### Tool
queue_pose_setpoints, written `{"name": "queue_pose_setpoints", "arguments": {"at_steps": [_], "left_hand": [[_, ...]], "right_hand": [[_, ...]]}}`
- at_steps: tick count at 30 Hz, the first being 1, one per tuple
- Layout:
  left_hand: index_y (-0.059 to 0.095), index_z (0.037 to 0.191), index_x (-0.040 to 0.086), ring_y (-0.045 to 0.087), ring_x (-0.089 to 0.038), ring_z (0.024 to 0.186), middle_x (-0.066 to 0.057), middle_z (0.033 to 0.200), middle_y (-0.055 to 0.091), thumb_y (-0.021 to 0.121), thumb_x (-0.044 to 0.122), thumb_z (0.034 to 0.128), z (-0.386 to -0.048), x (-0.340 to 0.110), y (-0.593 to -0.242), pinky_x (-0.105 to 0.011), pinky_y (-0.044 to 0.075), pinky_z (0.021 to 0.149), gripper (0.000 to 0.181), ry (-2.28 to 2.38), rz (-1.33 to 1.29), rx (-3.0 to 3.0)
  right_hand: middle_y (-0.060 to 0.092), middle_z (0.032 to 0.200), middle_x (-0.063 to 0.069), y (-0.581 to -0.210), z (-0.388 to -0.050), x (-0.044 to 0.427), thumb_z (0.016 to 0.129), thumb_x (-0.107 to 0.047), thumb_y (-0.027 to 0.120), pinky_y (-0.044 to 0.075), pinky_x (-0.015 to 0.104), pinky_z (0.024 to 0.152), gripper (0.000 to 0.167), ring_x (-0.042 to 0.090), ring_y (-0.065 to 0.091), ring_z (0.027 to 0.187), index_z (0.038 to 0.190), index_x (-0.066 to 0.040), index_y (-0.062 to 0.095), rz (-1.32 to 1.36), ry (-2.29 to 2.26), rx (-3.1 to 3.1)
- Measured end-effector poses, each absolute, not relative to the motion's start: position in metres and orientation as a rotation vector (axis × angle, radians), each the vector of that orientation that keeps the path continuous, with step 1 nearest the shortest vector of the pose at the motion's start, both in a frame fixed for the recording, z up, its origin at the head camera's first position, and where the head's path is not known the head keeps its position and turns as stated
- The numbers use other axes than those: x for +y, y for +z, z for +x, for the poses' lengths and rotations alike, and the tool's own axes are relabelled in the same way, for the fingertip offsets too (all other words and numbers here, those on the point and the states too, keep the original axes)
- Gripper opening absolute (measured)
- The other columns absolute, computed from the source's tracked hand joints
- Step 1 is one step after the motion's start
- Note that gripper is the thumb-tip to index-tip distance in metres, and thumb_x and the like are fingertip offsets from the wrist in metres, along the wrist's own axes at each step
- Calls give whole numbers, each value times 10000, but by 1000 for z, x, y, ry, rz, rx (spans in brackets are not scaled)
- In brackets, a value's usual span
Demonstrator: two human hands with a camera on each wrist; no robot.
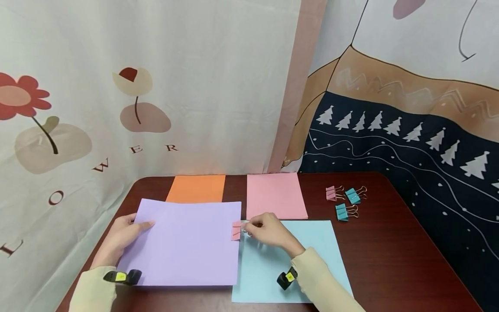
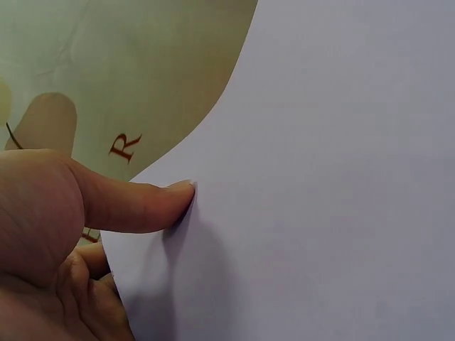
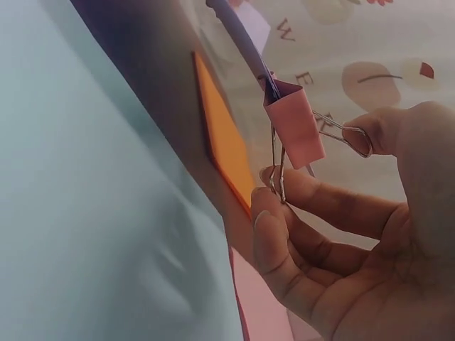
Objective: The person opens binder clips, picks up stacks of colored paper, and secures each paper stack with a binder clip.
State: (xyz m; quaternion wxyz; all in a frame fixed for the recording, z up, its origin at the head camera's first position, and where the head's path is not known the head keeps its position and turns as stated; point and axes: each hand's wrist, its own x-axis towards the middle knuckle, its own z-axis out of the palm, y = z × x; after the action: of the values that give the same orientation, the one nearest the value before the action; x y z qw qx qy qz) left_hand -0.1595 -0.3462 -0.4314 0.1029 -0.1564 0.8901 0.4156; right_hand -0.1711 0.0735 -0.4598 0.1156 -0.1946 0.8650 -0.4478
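Pinching purple paper (image 1: 187, 247) at the left edge with the left hand (image 1: 121, 236); most of those fingers hidden beneath it in the head view. Holding the wire handles (image 3: 359, 142) of a pink binder clip (image 1: 236, 231) with the right hand (image 1: 270, 232): thumb at one handle, fingers at the other. Hard to make out: number of purple sheets, firmness of the clip's bite. Partly covered by the purple paper: near end of orange paper (image 1: 196, 189), left part of light-blue paper (image 1: 300, 264). Cut off at the near border of the head view: both sleeves (image 1: 325, 286).

Shown best from the right wrist: purple edge entering the clip's mouth, handles standing apart. Shown from the left wrist: left thumb pressed on top, far edge bowed.

Located at the purple paper's right edge: the held clip, mouth left, handles right, long axis near to far. Lying beyond the light-blue: pink paper (image 1: 274, 195). Scattered far right on the dark red table (image 1: 397, 242): spare pink clip (image 1: 330, 193), two teal clips (image 1: 341, 212), handles rightward.
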Motion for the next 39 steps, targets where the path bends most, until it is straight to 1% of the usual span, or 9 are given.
{"name": "queue_pose_setpoints", "arguments": {"at_steps": [2, 5, 8, 12, 17, 25, 31, 35, 39], "left_hand": [[307, 1515, -161, 427, -499, 1351, -386, 1536, 361, 634, 360, 993, -157, -353, -433, -638, 363, 1115, 807, 1215, -464, 2624], [333, 1499, -170, 486, -474, 1297, -387, 1509, 401, 645, 358, 989, -153, -362, -436, -529, 466, 1016, 798, 1180, -461, 2644], [345, 1491, -171, 510, -438, 1251, -389, 1485, 419, 653, 373, 984, -149, -370, -438, -434, 469, 936, 805, 1156, -464, 2643], [346, 1487, -174, 529, -408, 1215, -390, 1471, 427, 663, 401, 974, -144, -379, -441, -383, 462, 899, 834, 1113, -475, 2633], [372, 1469, -178, 565, -341, 1146, -389, 1440, 461, 685, 388, 958, -139, -389, -446, -287, 434, 822, 824, 1069, -485, 2645], [378, 1423, -218, 529, -463, 1189, -432, 1421, 429, 684, 355, 955, -128, -398, -454, -486, 458, 950, 801, 1013, -494, 2612], [429, 1378, -225, 563, -452, 1132, -439, 1370, 469, 697, 339, 943, -126, -400, -459, -406, 474, 858, 762, 944, -472, 2653], [424, 1371, -238, 523, -528, 1185, -461, 1408, 420, 704, 335, 930, -127, -398, -461, -563, 470, 959, 775, 878, -485, 2694], [450, 1327, -250, 520, -574, 1174, -477, 1373, 437, 718, 340, 910, -129, -395, -460, -640, 444, 978, 770, 796, -508, 2754]], "right_hand": [[674, 688, -7, -460, -169, 68, 994, -362, 608, 415, 249, 568, 334, 84, 520, 611, 872, -113, 794, -573, -1314, 2524], [722, 735, 42, -461, -167, 60, 984, -366, 623, 435, 251, 555, 302, 85, 543, 602, 896, -141, 804, -572, -1314, 2503], [727, 739, 66, -462, -165, 52, 977, -386, 636, 446, 258, 516, 300, 93, 553, 557, 896, -151, 805, -565, -1316, 2469], [639, 621, 0, -464, -161, 42, 970, -387, 657, 444, 254, 473, 306, 112, 561, 482, 860, -139, 799, -571, -1323, 2429], [585, 569, -86, -467, -156, 30, 968, -362, 669, 418, 226, 471, 290, 81, 545, 471, 855, -123, 791, -599, -1295, 2414], [532, 528, -154, -476, -149, 15, 938, -293, 670, 297, 173, 467, 268, 1, 378, 476, 731, -146, 752, -754, -1221, 2463], [492, 512, -173, -479, -144, 9, 912, -280, 679, 277, 158, 450, 275, -15, 359, 466, 648, -200, 687, -794, -1146, 2523], [474, 507, -177, -480, -141, 6, 903, -277, 681, 270, 152, 437, 267, -27, 338, 455, 650, -195, 688, -796, -1099, 2575], [460, 496, -166, -482, -140, 4, 907, -283, 686, 260, 147, 426, 258, -32, 313, 437, 672, -180, 706, -796, -1086, 2603]]}}
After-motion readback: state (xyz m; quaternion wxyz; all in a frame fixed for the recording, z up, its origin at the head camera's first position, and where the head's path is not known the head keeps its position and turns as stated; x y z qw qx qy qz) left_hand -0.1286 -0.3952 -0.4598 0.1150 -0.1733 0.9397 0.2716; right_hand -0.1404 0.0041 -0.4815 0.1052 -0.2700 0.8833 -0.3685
